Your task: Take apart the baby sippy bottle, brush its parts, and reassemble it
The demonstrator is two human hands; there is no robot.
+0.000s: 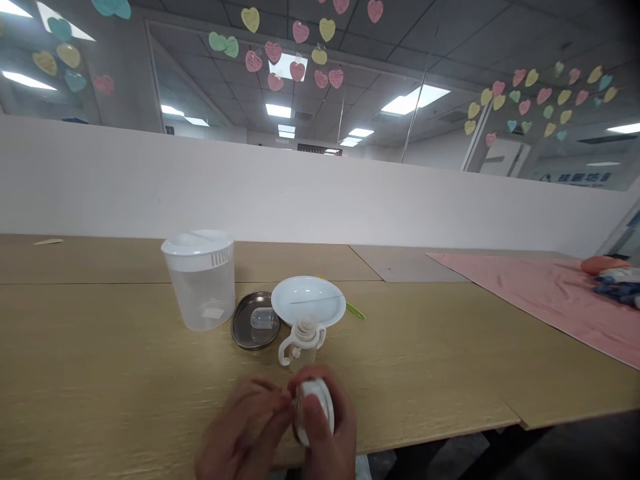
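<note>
My right hand [334, 437] grips a round white lid [324, 399] near the table's front edge, turned on its side with the thumb across it. My left hand [245, 423] is closed, its fingertips pinched against the lid's left side; whatever lies between them is hidden. Just beyond my hands stands a small baby bottle [303, 345] with white side handles and an uncovered threaded neck. Behind it is a white dish [307, 300] with a thin rod lying across it. To its left, a round metal tray [247, 333] holds a small clear plastic cap [265, 318].
A tall translucent bucket [203, 293] with a white lid stands at the back left. A green-handled thing [356, 311] pokes out from behind the dish. Pink cloth [525, 287] covers the table's right side. A white partition [300, 197] runs along the back.
</note>
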